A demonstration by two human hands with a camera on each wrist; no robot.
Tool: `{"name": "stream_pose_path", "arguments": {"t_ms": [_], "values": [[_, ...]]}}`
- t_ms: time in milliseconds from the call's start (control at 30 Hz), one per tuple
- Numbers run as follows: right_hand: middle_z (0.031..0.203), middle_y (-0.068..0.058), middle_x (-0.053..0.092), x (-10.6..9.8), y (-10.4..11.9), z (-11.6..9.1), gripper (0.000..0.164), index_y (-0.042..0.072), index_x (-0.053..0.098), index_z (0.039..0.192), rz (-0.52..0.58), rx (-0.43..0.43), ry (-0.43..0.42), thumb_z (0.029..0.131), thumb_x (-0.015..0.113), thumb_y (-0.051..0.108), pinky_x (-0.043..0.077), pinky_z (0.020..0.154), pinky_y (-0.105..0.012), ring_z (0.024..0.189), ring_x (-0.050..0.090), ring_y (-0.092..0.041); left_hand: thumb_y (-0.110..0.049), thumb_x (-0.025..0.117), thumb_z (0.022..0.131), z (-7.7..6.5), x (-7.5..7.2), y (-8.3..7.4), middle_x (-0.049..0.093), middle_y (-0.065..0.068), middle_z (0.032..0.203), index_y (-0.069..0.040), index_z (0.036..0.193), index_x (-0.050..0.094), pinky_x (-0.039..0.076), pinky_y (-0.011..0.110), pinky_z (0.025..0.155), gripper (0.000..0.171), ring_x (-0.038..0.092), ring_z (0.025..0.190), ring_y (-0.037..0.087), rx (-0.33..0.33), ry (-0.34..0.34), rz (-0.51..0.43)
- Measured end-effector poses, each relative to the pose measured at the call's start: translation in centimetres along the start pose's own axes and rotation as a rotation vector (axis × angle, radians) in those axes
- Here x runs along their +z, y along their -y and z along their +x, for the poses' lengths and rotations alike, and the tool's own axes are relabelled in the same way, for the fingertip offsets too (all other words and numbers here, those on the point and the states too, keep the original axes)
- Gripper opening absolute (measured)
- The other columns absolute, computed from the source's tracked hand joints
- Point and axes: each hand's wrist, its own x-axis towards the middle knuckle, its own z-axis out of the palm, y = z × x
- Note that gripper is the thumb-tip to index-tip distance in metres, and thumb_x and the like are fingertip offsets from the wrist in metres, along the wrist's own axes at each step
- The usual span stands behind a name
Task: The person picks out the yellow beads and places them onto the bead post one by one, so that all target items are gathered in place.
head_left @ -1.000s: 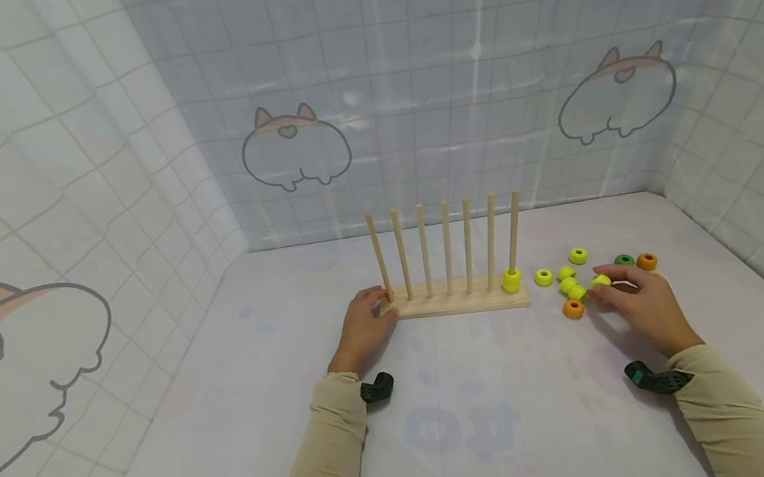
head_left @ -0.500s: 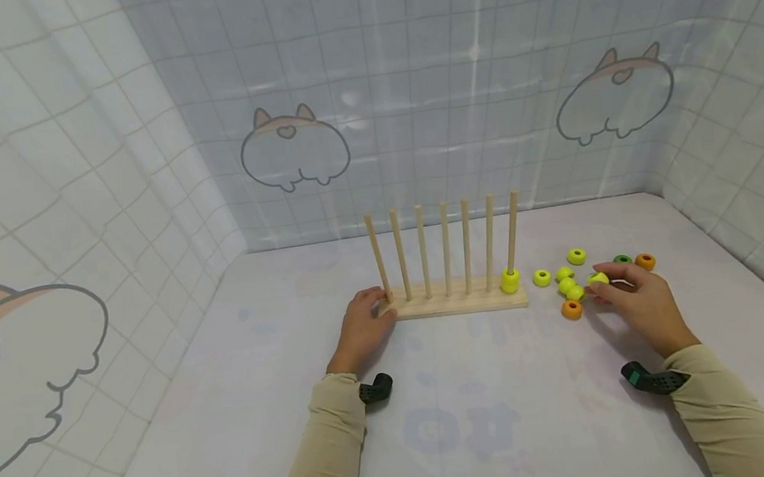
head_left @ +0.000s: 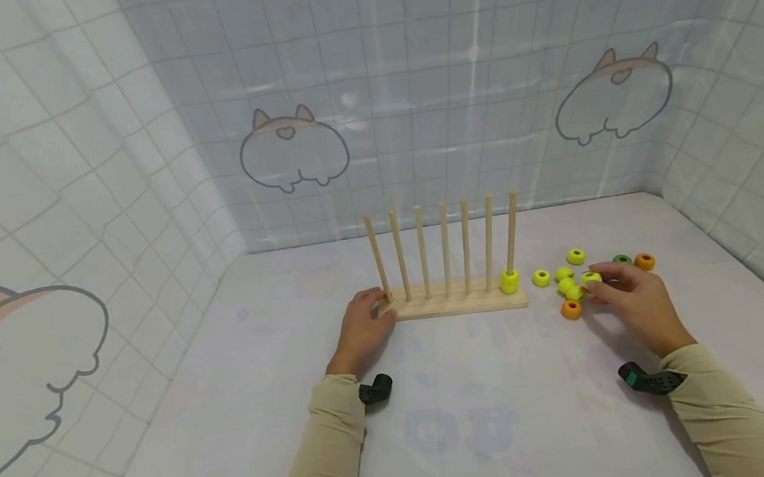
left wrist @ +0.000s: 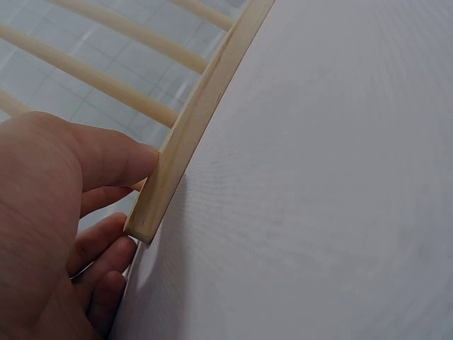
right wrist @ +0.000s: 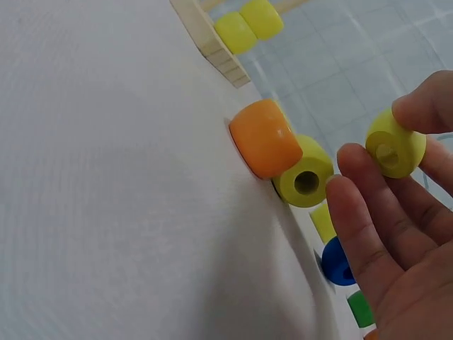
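My left hand (head_left: 361, 329) grips the left end of a wooden peg rack (head_left: 454, 307), thumb on the front of its base and fingers behind, as the left wrist view shows. Several upright pegs rise from the base. Two yellow beads (right wrist: 248, 27) are stacked on the rightmost peg. To the right of the rack, my right hand (head_left: 643, 307) pinches a yellow bead (right wrist: 409, 142) between thumb and fingers, its hole partly facing the right wrist camera. That bead is raised over the loose beads, and the hand's lower fingers extend beside them.
Several loose yellow beads (head_left: 541, 278) lie between the rack and my right hand, with an orange bead (head_left: 571, 310) in front. Behind that hand are a green bead (head_left: 622, 259) and another orange bead (head_left: 644, 261). A blue bead (right wrist: 337, 263) shows beneath the fingers.
My right hand has shifted slightly left with the pinched bead, whose hole now faces more upward. My left hand keeps its grip on the rack.
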Motion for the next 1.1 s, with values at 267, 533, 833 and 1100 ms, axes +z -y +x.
{"name": "stream_pose_path", "arguments": {"t_ms": [267,533,833,1100], "values": [[0.126,-0.013,0.056,0.32,0.26,-0.05,0.046,0.002,0.058,0.133,-0.025,0.023,0.003,0.099,0.065,0.033,0.051,0.074,-0.01,0.093,0.061,-0.002,-0.018,0.068,0.091,0.03,0.05,0.15,0.052,0.013,0.144,-0.004,0.13,0.065,0.035,0.049,0.111,0.041,0.043,0.136,0.034,0.006,0.0,0.005],[0.126,-0.013,0.056,0.45,0.31,-0.12,0.045,0.003,0.058,0.133,-0.039,0.023,0.002,0.099,0.063,0.032,0.05,0.075,-0.009,0.096,0.061,-0.006,-0.018,0.067,0.091,0.04,-0.01,0.09,0.052,0.013,0.144,-0.004,0.13,0.066,0.034,0.049,0.112,0.041,0.043,0.136,0.034,0.003,0.004,0.003],[0.127,-0.016,0.057,0.62,0.44,-0.26,0.047,0.002,0.058,0.135,-0.029,0.02,0.026,0.1,0.063,0.032,0.049,0.075,-0.008,0.098,0.06,-0.007,-0.02,0.066,0.093,-0.17,0.01,-0.06,0.051,0.013,0.145,-0.005,0.131,0.065,0.034,0.049,0.112,0.041,0.042,0.137,0.034,-0.003,0.01,0.004],[0.132,-0.017,0.057,0.95,0.94,-0.11,0.054,0.004,0.057,0.14,-0.042,0.073,0.039,0.099,0.063,0.039,0.047,0.075,-0.007,0.104,0.058,-0.013,-0.019,0.066,0.092,-0.21,-0.1,-0.16,0.051,0.013,0.144,-0.004,0.13,0.065,0.035,0.049,0.112,0.041,0.043,0.136,0.034,-0.001,0.003,-0.005]]}}
